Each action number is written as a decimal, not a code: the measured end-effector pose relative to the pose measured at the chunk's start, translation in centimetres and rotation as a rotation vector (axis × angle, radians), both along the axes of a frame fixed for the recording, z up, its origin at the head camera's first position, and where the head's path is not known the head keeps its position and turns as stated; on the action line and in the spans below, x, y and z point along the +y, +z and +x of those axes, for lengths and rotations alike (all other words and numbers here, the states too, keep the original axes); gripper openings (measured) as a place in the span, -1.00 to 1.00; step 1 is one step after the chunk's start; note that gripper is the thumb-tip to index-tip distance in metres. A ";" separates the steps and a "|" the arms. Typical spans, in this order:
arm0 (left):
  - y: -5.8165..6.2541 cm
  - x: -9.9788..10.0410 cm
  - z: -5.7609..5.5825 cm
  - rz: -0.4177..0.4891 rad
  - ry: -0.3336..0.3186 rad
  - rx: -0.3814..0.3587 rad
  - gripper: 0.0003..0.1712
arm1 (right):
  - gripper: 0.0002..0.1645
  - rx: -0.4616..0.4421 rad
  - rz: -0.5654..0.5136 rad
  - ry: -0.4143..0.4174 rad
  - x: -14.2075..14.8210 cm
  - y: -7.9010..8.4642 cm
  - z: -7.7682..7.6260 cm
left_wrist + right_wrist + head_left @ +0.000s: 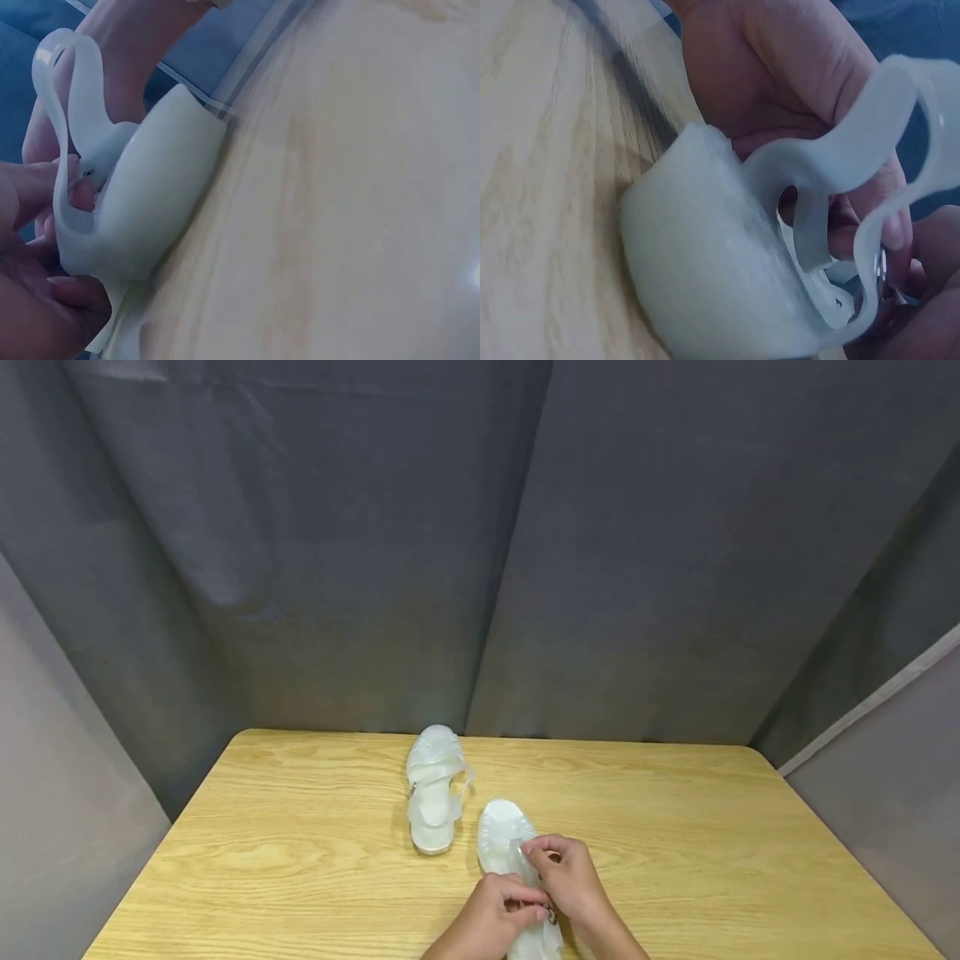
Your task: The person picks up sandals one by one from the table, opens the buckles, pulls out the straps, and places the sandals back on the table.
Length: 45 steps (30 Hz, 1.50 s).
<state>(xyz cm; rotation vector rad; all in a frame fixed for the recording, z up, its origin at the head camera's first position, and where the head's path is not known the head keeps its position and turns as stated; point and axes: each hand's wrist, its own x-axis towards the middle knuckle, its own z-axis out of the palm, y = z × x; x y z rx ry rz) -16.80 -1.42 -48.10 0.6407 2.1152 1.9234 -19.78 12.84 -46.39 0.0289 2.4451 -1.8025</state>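
Note:
Two whitish translucent sandals are on the table. The nearer sandal (498, 825) is between my hands, its open toe end pointing away from me. My right hand (576, 881) pinches a strap (517, 856) of it above the footbed. My left hand (487, 917) has thumb and forefinger pinched on the strap beside the metal buckle (551, 912). In the left wrist view, the heel (161, 184) sits on the wood and a looped ankle strap (86, 67) rises over it. The right wrist view shows the buckle (880, 266) near the left fingers (926, 315).
The other sandal (432, 785) lies farther back to the left, its side strap sticking out to the right. The wooden table (712, 843) has rounded far corners. Dark grey curtains (637, 568) hang behind it, with paler panels (60, 793) at the sides.

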 end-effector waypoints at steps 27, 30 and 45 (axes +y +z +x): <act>-0.2 -2.8 1.3 -0.047 0.228 -0.190 -0.83 | -0.46 -0.140 0.136 0.065 4.9 -1.9 3.4; -0.4 -2.9 2.0 -0.042 0.222 -0.241 -0.80 | -0.49 -0.158 0.119 0.092 5.1 -1.8 4.1; -0.4 -2.2 3.1 -0.007 0.257 -0.283 -0.80 | -0.31 -0.228 0.025 0.197 4.7 -1.7 5.6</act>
